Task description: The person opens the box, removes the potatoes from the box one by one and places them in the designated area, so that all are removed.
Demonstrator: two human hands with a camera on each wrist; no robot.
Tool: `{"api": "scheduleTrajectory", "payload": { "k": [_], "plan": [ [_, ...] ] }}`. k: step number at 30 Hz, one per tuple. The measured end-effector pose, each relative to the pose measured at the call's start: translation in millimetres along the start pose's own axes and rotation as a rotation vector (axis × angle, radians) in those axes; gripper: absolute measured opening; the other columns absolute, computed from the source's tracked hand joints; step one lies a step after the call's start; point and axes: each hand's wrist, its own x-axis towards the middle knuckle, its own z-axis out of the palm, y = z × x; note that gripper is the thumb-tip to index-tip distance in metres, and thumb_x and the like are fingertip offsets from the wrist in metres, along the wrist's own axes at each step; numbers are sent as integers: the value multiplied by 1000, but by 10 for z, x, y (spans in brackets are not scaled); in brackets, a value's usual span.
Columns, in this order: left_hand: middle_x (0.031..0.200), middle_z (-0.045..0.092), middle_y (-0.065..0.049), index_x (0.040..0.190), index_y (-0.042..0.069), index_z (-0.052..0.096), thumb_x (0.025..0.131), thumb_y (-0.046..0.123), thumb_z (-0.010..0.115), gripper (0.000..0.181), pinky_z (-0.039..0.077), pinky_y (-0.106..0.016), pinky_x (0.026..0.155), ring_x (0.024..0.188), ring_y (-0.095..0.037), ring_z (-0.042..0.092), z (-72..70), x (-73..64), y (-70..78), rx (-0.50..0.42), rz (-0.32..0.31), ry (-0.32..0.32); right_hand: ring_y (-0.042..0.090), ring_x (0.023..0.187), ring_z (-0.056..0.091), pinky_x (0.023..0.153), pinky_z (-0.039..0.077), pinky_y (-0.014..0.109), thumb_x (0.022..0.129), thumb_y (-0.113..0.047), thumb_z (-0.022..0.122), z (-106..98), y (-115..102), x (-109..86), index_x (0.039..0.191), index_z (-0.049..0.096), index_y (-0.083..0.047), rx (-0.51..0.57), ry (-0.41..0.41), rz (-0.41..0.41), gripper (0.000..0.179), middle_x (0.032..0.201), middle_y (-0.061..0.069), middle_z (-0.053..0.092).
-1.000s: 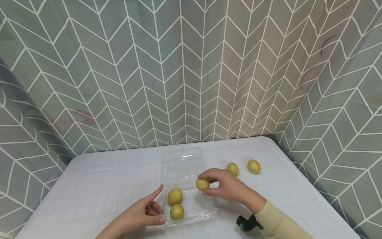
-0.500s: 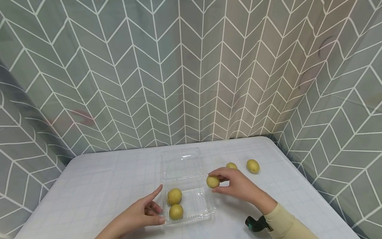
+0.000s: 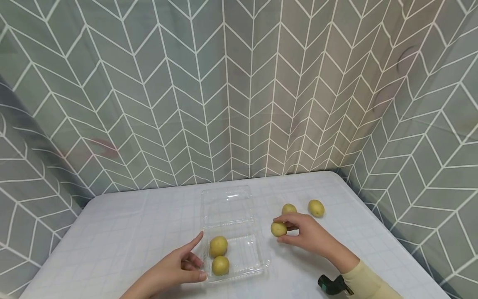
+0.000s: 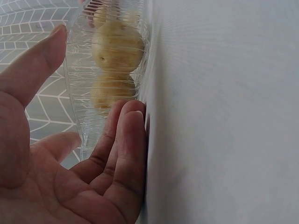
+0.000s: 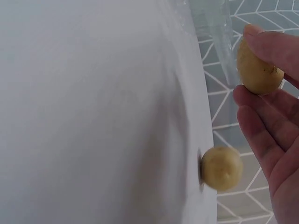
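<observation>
Potato [image 5: 256,73] pinched in right hand [image 3: 308,233] shows dark marks only from that wrist; left hand [image 3: 174,265] loosely touches clear box [image 3: 244,251].

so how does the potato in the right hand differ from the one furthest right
The held potato is pinched by the right hand, raised off the tablecloth; the rightmost potato rests on it. The held potato is closer to the clear plastic container; the rightmost potato lies farther back. Both are yellowish and outside the container.

head: soft, even light | glint on clear lid [image 3: 227,205] | right wrist: dimmer, blurred shadow on tablecloth [image 5: 93,93]
</observation>
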Motion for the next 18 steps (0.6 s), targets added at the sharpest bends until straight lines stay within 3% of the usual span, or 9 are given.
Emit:
{"api": "scheduleTrajectory", "payload": {
  "k": [10, 18],
  "plan": [
    [106, 56, -13, 160, 15, 14, 84, 18, 81, 102, 53, -28, 76, 92, -26, 61, -5, 2, -8, -5, 14, -2, 9, 94, 63, 81, 55, 35, 81, -27, 83, -23, 167, -179, 118, 68, -13, -49, 22, 16, 43, 111, -5, 67],
    [105, 59, -11, 160, 15, 14, 86, 20, 79, 99, 51, -27, 75, 92, -25, 60, -1, -4, -2, 26, -15, -2, 7, 91, 60, 75, 54, 32, 79, -29, 85, 3, 263, -240, 116, 70, -14, -66, 42, 62, 43, 105, -9, 67]
  ]
}}
